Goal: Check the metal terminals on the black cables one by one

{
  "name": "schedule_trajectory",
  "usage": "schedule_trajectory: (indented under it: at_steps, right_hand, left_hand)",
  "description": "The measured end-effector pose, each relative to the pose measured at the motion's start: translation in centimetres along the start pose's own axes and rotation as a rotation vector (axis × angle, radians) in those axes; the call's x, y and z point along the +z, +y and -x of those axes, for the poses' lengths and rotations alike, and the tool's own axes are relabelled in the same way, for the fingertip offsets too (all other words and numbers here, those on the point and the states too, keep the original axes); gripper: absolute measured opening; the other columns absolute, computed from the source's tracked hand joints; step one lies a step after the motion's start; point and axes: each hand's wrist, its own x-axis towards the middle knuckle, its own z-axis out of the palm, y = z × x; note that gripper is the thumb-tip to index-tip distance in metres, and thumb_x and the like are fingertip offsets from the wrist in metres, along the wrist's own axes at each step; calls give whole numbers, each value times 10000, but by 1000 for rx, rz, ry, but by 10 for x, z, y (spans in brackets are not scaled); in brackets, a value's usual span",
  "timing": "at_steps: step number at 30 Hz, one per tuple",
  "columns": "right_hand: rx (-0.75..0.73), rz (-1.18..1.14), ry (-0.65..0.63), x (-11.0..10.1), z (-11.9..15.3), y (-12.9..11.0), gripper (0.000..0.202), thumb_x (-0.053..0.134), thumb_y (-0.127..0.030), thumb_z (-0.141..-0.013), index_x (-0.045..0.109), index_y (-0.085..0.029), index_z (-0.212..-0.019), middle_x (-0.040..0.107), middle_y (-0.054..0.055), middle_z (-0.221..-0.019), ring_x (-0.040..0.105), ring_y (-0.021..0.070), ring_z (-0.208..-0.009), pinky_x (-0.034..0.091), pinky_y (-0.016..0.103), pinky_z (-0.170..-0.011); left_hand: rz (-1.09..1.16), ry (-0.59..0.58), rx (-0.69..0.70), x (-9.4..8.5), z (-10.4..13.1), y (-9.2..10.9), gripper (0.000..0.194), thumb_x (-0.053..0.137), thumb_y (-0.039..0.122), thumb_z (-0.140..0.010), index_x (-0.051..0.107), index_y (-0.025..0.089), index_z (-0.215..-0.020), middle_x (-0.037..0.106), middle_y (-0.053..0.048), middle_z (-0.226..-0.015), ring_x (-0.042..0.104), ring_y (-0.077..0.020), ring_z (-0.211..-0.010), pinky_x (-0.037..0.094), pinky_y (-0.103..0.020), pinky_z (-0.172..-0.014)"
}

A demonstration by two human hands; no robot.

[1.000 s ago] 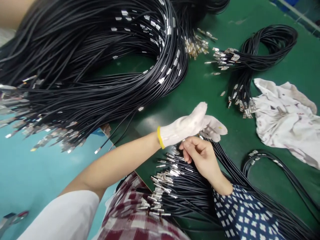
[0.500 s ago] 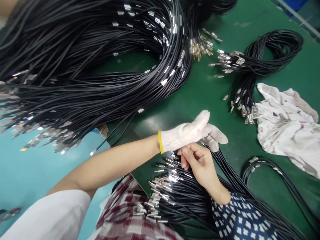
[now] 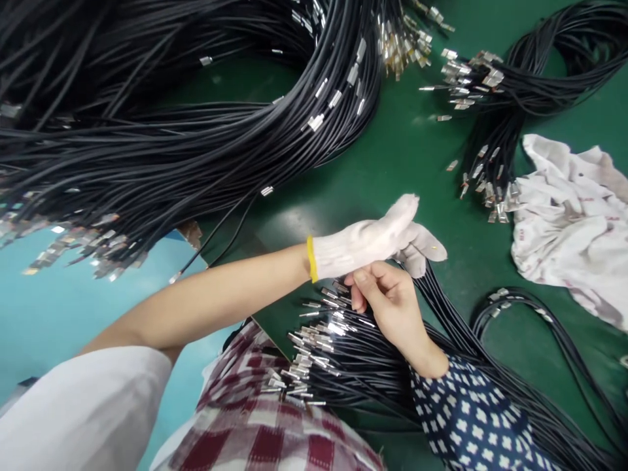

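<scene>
My left hand [image 3: 377, 243] wears a white knitted glove with a yellow cuff [image 3: 312, 260]. Its gloved fingers are extended and apart, with the fingertips over a strand of black cables [image 3: 441, 304]. Just below the glove's palm, my right hand [image 3: 392, 307] is bare and closed in a pinch. The right fingertips are against or very close to the glove's lower edge; whatever they pinch is hidden. Beneath my right hand lies a bundle of black cables [image 3: 373, 373], their silver metal connectors [image 3: 314, 347] pointing left.
A large coil of black cables [image 3: 245, 150] spreads across the upper left of the green table [image 3: 402, 150]. Smaller cable bundles [image 3: 530, 85] lie at the upper right, above a crumpled white cloth [image 3: 574, 222]. Another looped cable bundle [image 3: 549, 327] rests below the cloth.
The camera view has shifted, so the table and its cables appear higher in the picture. Both hands keep nearly the same pose, close together.
</scene>
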Motion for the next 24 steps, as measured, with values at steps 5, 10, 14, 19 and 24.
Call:
schedule_trajectory:
  at_steps: [5,10,14,19,24]
  right_hand:
    - [12,-17,-1,1,0,0,258,634,-373,-907,654,-174,-743,585,-39,-495,511,88,-423,455,210,-442]
    - [26,-5,0,2,-1,-1,272,634,-397,-903,653,-184,-735,586,-38,-496,516,93,-432,473,225,-453]
    - [40,-6,-9,1,-1,-1,281,633,-406,-905,655,-178,-741,591,-40,-501,509,86,-426,470,219,-453]
    - [23,3,-96,-5,-4,-3,297,620,-427,-919,659,-174,-768,562,-51,-493,481,81,-420,412,210,-439]
    - [8,55,-98,-5,-5,-4,310,603,-433,-933,651,-181,-758,524,-63,-490,454,78,-423,375,214,-444]
  left_hand:
    - [-30,-6,28,-4,-3,-6,835,184,792,-897,668,200,-1234,617,-46,-815,575,-174,-804,526,-301,-809]
    - [-52,8,73,-6,-7,-11,873,156,808,-892,660,190,-1247,616,-48,-797,580,-183,-810,515,-314,-791]
    - [-108,30,18,-4,-4,-9,842,196,806,-890,693,182,-1158,613,-55,-820,581,-194,-796,499,-324,-754]
    - [40,47,-19,-4,-1,4,750,245,741,-925,675,140,-1050,623,-67,-822,579,-182,-800,486,-334,-825]
    - [89,5,172,-8,2,24,681,259,625,-995,663,77,-980,673,-98,-927,607,-186,-861,454,-344,-936]
